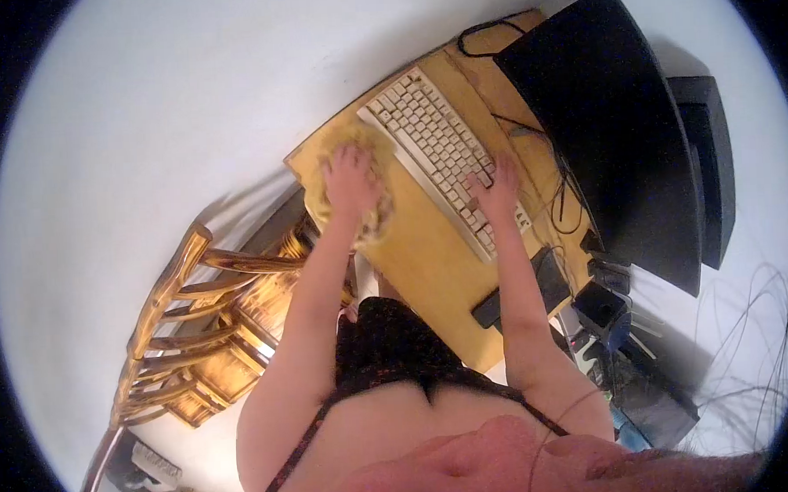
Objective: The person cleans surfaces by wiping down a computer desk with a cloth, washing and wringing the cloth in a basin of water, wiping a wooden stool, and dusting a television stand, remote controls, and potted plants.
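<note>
My left hand (351, 179) presses down on a yellowish, patterned cloth (377, 225), which is smeared by motion. The cloth lies bunched around the fingers at the left end of a wooden desk (425, 258). My right hand (497, 189) rests on the right part of a cream-coloured keyboard (428, 130), its thumb and fingers spread over the keys and far edge. The keyboard sits at a slant across the desk, and the cloth is close to its near left end.
A large black monitor (605, 140) stands behind the keyboard, with dark cables (561, 199) in between. A black flat object (493, 308) lies at the desk's right end. To the left is a wooden chair (227, 346); a white wall (202, 87) runs behind.
</note>
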`<control>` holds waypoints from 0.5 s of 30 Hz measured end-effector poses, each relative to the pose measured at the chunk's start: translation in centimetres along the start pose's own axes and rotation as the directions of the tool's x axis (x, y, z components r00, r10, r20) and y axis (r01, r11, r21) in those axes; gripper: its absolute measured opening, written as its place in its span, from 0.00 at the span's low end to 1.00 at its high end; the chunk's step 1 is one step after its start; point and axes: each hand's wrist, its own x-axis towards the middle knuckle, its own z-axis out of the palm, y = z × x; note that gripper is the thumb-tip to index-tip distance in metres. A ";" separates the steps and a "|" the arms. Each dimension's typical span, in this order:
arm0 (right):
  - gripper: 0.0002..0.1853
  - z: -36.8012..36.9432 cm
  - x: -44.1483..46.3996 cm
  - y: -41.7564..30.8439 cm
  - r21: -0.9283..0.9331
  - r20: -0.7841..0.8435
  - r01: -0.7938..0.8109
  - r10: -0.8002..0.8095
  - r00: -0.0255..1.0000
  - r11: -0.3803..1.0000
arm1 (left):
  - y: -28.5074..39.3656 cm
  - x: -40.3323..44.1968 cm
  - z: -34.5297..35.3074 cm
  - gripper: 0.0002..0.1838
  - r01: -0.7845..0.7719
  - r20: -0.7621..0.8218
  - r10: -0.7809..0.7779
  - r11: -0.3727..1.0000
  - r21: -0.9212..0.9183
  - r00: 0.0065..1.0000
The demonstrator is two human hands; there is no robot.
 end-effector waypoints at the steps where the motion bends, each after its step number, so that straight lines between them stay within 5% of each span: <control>1: 0.40 0.2 0.1 0.7 0.012 0.014 -0.001 0.001 1.000 1.000 | 1.2 -1.9 -0.4 0.33 -0.036 0.111 0.032 0.999 0.036 0.993; 4: 0.42 0.4 -0.3 2.4 0.065 0.042 -0.052 0.049 0.998 0.997 | 3.3 -6.4 1.5 0.29 -0.221 0.104 0.230 0.971 -0.089 0.968; 7: 0.40 0.0 -1.2 3.0 -0.017 0.066 -0.047 0.048 0.997 0.999 | 1.5 -3.8 2.1 0.29 -0.110 0.106 0.108 0.994 0.011 0.988; 9: 0.39 -0.5 -1.6 3.9 0.001 0.013 -0.010 0.010 1.000 1.000 | -2.0 -0.9 3.4 0.30 0.020 -0.128 -0.011 0.998 0.065 0.992; 11: 0.38 -1.0 -2.2 5.0 0.047 -0.021 -0.036 0.037 0.999 0.998 | -4.0 2.4 1.2 0.31 0.165 -0.190 -0.175 0.984 -0.068 0.966; 15: 0.32 -2.1 -4.9 7.7 0.168 -0.110 -0.072 0.092 0.990 0.983 | -1.8 1.3 0.7 0.29 0.103 -0.051 -0.101 0.993 0.053 0.994</control>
